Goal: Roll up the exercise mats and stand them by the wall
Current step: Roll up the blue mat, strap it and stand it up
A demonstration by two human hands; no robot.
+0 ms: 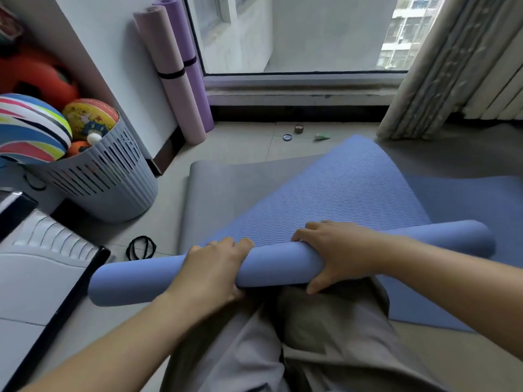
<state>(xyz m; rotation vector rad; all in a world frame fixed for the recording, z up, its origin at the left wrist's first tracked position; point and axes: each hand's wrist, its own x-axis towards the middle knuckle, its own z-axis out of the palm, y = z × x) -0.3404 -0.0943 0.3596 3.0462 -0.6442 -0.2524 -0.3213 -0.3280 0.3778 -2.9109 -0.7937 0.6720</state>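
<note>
A blue exercise mat (348,188) is partly rolled; its rolled part lies across the lower middle, the flat rest runs away toward the window. My left hand (212,267) grips the roll left of centre, fingers over the top. My right hand (336,250) grips it right of centre, thumb underneath. A grey mat (223,188) lies flat beneath the blue one. Two rolled mats stand against the wall: a pink one (172,72) and a purple one (192,63), each with a black strap.
A grey slotted basket (113,179) of balls stands at the left. Black elastic straps (141,247) lie on the floor near the roll's left end. Small items (298,128) sit by the window sill, a curtain (441,66) hangs at the right.
</note>
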